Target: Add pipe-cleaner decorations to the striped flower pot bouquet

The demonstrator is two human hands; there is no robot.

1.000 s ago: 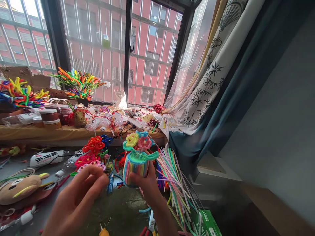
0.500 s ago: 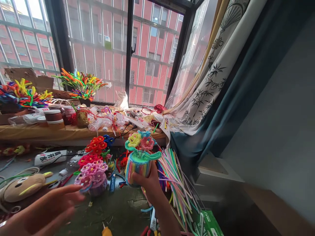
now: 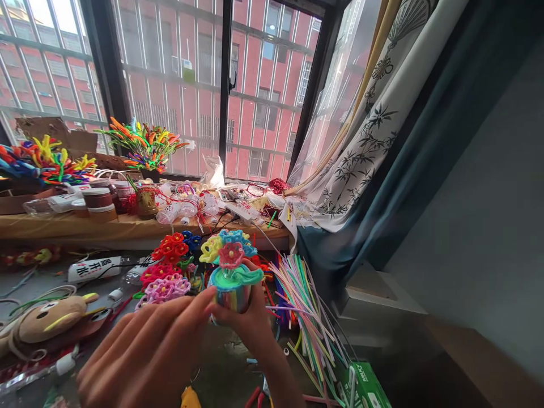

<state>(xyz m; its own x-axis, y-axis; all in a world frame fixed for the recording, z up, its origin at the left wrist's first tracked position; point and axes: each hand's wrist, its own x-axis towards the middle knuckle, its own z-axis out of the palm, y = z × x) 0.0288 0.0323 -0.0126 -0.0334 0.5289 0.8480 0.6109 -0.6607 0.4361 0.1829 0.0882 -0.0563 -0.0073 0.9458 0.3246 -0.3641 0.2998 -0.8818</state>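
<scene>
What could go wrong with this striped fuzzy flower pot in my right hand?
The striped fuzzy flower pot might slip, since only the right hand clearly grips it. The coral-pink fuzzy flower above it could bend if brushed by the left hand, close beside the pot. That hand might also knock the lilac-pink fuzzy flower cluster just beyond it.

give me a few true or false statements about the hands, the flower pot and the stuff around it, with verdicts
1. The right hand holds the striped pot. True.
2. The left hand reaches up to the window. False: its fingertips are at the pot, though contact is unclear.
3. All the flowers in the pot are blue. False: a pink flower and a yellow flower also show.
4. The loose pastel stems lie right of the pot in the picture. True.
5. The green box is at upper left. False: it is at lower right.
</scene>
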